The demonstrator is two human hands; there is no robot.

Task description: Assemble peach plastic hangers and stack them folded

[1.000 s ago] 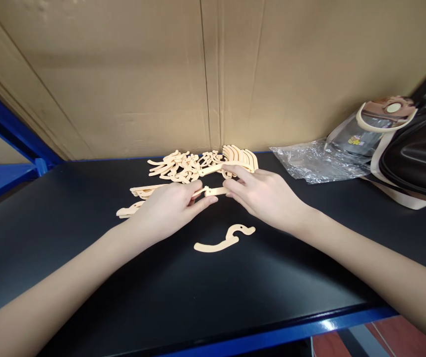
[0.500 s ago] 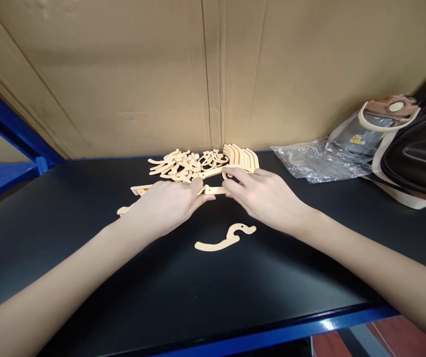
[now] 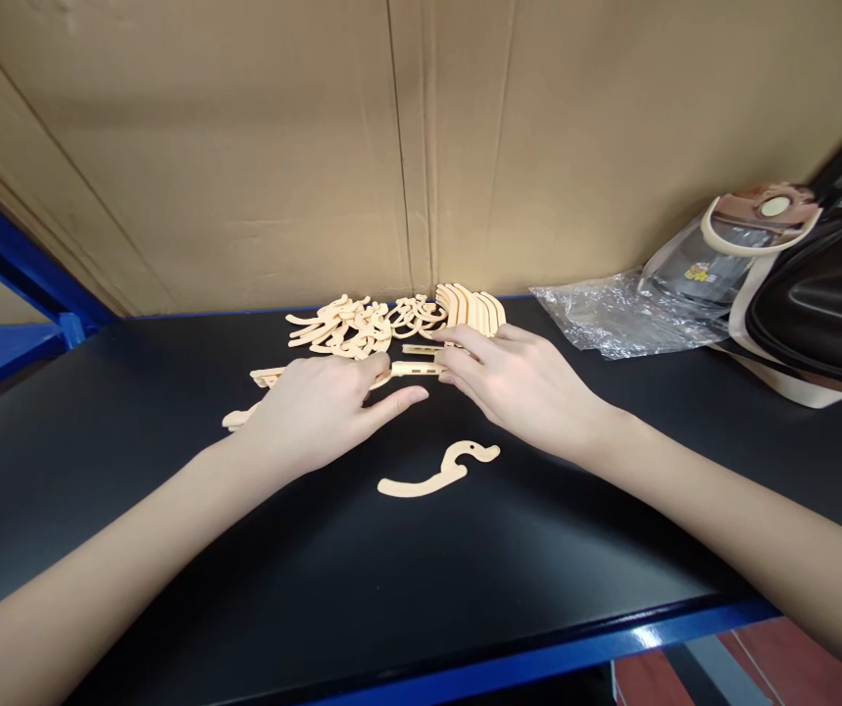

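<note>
My right hand (image 3: 516, 378) has its fingers closed on a pale slotted wooden strip (image 3: 415, 370); a second slotted strip (image 3: 419, 349) lies just behind, partly under the same fingers. Facing it, my left hand (image 3: 324, 397) curls its fingers around a small curved wooden piece (image 3: 379, 380), mostly hidden, while the thumb points out to the right, apart from the strip. In front of both hands a wooden hanger-shaped piece (image 3: 424, 485) with a hooked end and a small hole lies flat. More wooden pieces (image 3: 239, 418) show beyond my left wrist.
A pile of wooden hook pieces (image 3: 351, 324) sits at the back of the black tabletop (image 3: 421, 579), beside a neat row of curved wooden arms (image 3: 470, 309). Clear plastic wrap (image 3: 597, 314), a strapped bottle (image 3: 729, 255) and a dark bag (image 3: 832, 294) stand right.
My left thumb has moved away from the strip's end and stretched out. The strips in my right hand have turned so their slotted edges show. The view has shifted slightly.
</note>
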